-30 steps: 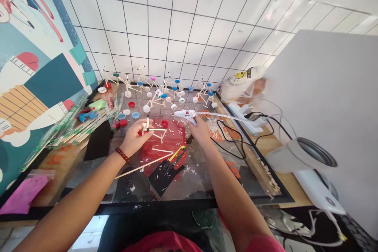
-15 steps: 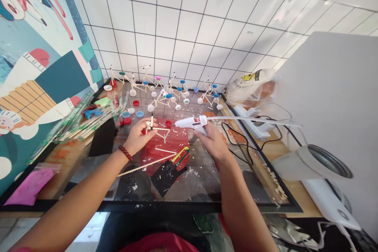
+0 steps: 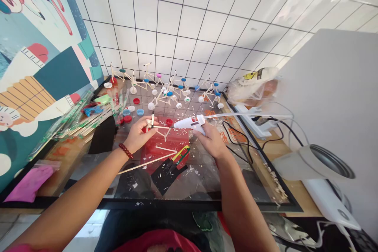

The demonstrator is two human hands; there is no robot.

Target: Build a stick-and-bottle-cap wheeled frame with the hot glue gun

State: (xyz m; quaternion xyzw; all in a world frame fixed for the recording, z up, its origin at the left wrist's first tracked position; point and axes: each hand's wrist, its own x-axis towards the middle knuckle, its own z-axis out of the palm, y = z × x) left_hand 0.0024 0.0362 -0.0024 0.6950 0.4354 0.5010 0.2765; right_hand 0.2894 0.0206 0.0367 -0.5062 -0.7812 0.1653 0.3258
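Note:
My left hand (image 3: pixel 139 134) is closed round one end of a small bicycle frame made of wooden sticks (image 3: pixel 165 137), which has a black-tipped upright stick. In my right hand (image 3: pixel 210 138) is a white hot glue gun (image 3: pixel 189 123), its nozzle pointing left at the near end of the frame's top stick. The tip and the stick look to be touching. A clear glue stick (image 3: pixel 233 114) runs out of the back of the gun. Below the frame lie loose sticks (image 3: pixel 147 163), a yellow-green cutter (image 3: pixel 180 155) and a black sheet (image 3: pixel 163 177) on a red mat (image 3: pixel 147 169).
Several finished stick bicycles (image 3: pixel 169 93) with bottle-cap wheels stand along the back. Loose caps (image 3: pixel 139 112) lie left of centre. Bundled sticks (image 3: pixel 85 128) and a pink clay bag (image 3: pixel 31 183) are at left. A power strip (image 3: pixel 260 124), a black cable (image 3: pixel 240 141) and a tape roll (image 3: pixel 313 161) are at right.
The glue gun has moved slightly left and down, bringing its nozzle to the end of the frame's stick. My left hand keeps hold of the frame.

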